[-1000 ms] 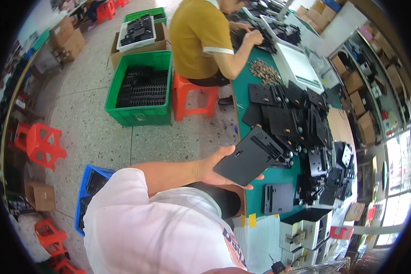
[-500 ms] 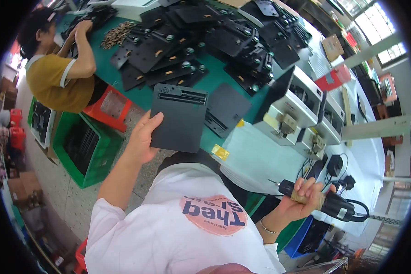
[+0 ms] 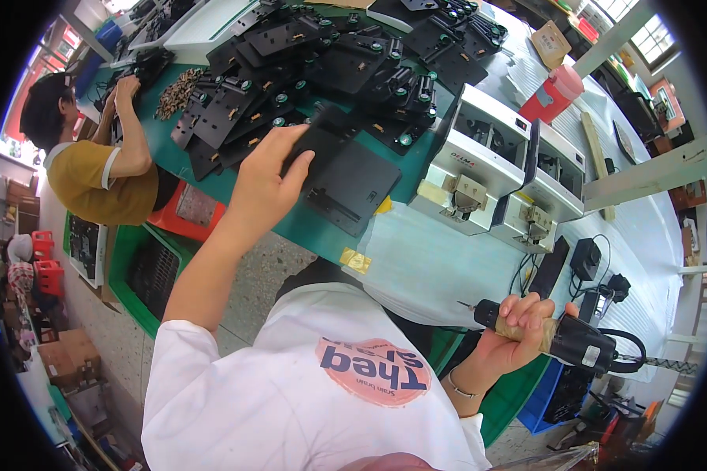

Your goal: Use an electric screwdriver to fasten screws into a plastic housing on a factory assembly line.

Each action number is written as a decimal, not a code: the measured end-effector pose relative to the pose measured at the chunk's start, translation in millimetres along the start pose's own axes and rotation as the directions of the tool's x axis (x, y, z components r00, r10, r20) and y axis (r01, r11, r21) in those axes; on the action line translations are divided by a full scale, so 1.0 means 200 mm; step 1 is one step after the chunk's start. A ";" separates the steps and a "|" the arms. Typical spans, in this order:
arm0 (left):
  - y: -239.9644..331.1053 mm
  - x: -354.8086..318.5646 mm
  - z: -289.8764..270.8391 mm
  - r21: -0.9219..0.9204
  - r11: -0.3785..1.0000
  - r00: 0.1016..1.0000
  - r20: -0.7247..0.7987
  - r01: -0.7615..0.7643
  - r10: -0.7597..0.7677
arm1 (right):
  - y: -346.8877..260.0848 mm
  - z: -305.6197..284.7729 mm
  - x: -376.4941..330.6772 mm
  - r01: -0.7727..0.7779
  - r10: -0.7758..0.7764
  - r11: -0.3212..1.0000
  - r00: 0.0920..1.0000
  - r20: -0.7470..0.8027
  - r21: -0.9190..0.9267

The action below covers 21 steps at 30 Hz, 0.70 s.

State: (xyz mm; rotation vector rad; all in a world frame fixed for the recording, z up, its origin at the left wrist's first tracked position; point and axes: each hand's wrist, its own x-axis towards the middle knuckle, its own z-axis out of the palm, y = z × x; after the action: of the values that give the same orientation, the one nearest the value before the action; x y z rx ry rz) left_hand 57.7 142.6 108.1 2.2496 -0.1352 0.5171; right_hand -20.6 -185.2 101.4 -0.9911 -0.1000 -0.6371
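Observation:
My left hand [image 3: 271, 173] reaches out over the green table with fingers and thumb closed on a flat black panel [image 3: 331, 129]. That panel is tilted nearly edge-on and somewhat blurred; part of it is behind my fingers. Just beyond my fingertips a second black panel [image 3: 361, 182] lies flat near the table edge. Low on the right, my right hand [image 3: 520, 328] grips a black electric screwdriver [image 3: 581, 347] with tan tape around its body. Its thin bit points left, and a cord leaves its rear end.
Black panels with fittings [image 3: 283, 55] are heaped at the back, beside small brass-coloured pieces [image 3: 179, 94]. Two white machines [image 3: 479, 149] stand on the right, near a red jug [image 3: 552, 94]. A co-worker [image 3: 106, 177] works at the left, behind a green crate [image 3: 130, 302].
My left hand has moved forward over the table, tipping the panel from face-up to nearly edge-on. My right hand keeps the screwdriver in about the same place. The whole view has shifted slightly.

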 end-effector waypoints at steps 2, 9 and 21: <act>0.07 0.01 0.03 0.294 0.947 0.990 -0.029 -0.126 0.141 | 0.01 -0.01 0.01 0.024 -0.023 0.999 1.000 0.018 -0.033; 0.10 -0.01 0.19 0.756 0.584 0.948 0.160 -0.297 0.275 | 0.04 -0.03 0.04 0.000 0.000 1.000 1.000 -0.007 -0.003; 0.05 0.10 0.07 0.762 0.466 0.855 0.216 -0.450 0.472 | 0.07 -0.05 0.05 0.008 -0.009 0.999 1.000 -0.026 -0.054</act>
State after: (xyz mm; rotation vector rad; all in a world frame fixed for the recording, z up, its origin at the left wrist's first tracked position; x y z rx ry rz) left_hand 78.8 126.6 114.7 3.1057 -0.6399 1.0708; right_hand -6.1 -192.6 89.5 -1.0341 -0.0644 -0.6635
